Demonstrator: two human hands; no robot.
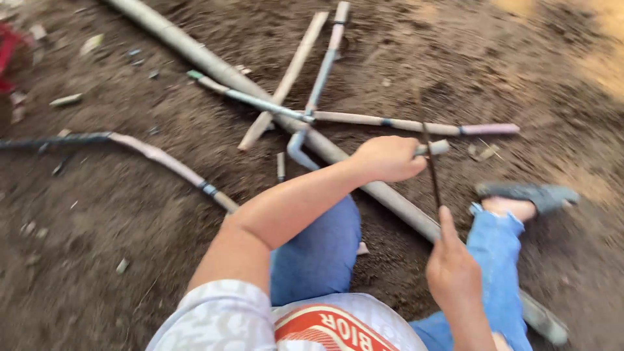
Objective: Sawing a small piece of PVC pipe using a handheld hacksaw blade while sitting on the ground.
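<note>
A red object (8, 55), mostly cut off, is showing at the far left edge of the bare brown dirt ground (97, 214), with pale scraps and chips (65, 100) lying scattered near it. A curved pole (149, 153), dark at its left end and pale toward the right, is running across the soil toward the seated person's left arm. Further right, a long thick bamboo pole (214, 65) is stretching diagonally from the top of the view down under the knees in blue jeans, and thinner bamboo sticks (286, 78) are crossing over it in a loose pile; one long thin stick (416, 123) is reaching out to the right.

The left hand (388, 158) is closing in a fist around a short pale bamboo piece (437, 148), whose end is poking out to the right of the knuckles. Just right of it, a thin dark blade-like strip (431, 166) is standing nearly upright against that piece, and the right hand (453, 273), below, is gripping its lower end with the thumb raised along it. A grey sandal (530, 194) on the person's foot is resting on the soil at the right.
</note>
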